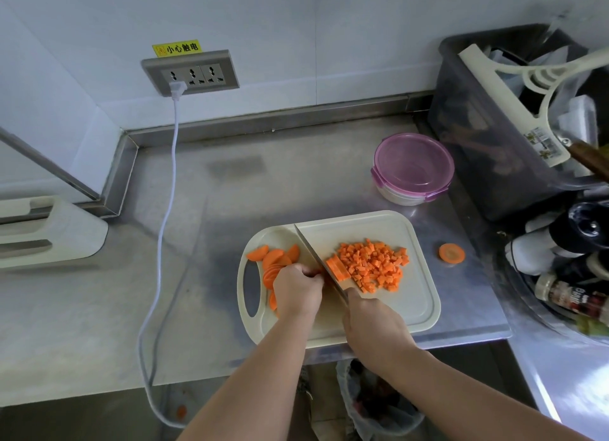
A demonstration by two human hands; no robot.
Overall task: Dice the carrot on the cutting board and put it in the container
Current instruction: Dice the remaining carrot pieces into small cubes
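Dicing, partly done. On the cutting board (418, 308) at frame centre, carrot strips (337, 269) are steadied by the curled left hand (298, 287). The knife (313, 252) is gripped by the right hand (375, 325). Dice (379, 264) are piled right of the blade, slices (273, 262) left. Further cuts are required. The lidded container (413, 167), upper right, is unopened.

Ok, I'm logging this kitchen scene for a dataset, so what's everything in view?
cutting board: one, cream, counter front.
diced carrot: one pile, orange, board right.
carrot slices: several, orange, board left.
carrot stack: one, orange, at the blade.
carrot end: one, orange, counter right of board.
knife: one, steel, across board.
lidded container: one, pink lid, behind board.
wall socket: one, grey, white plug in.
storage bin: one, grey, rear right.
left hand: holds carrot stack.
right hand: grips knife.
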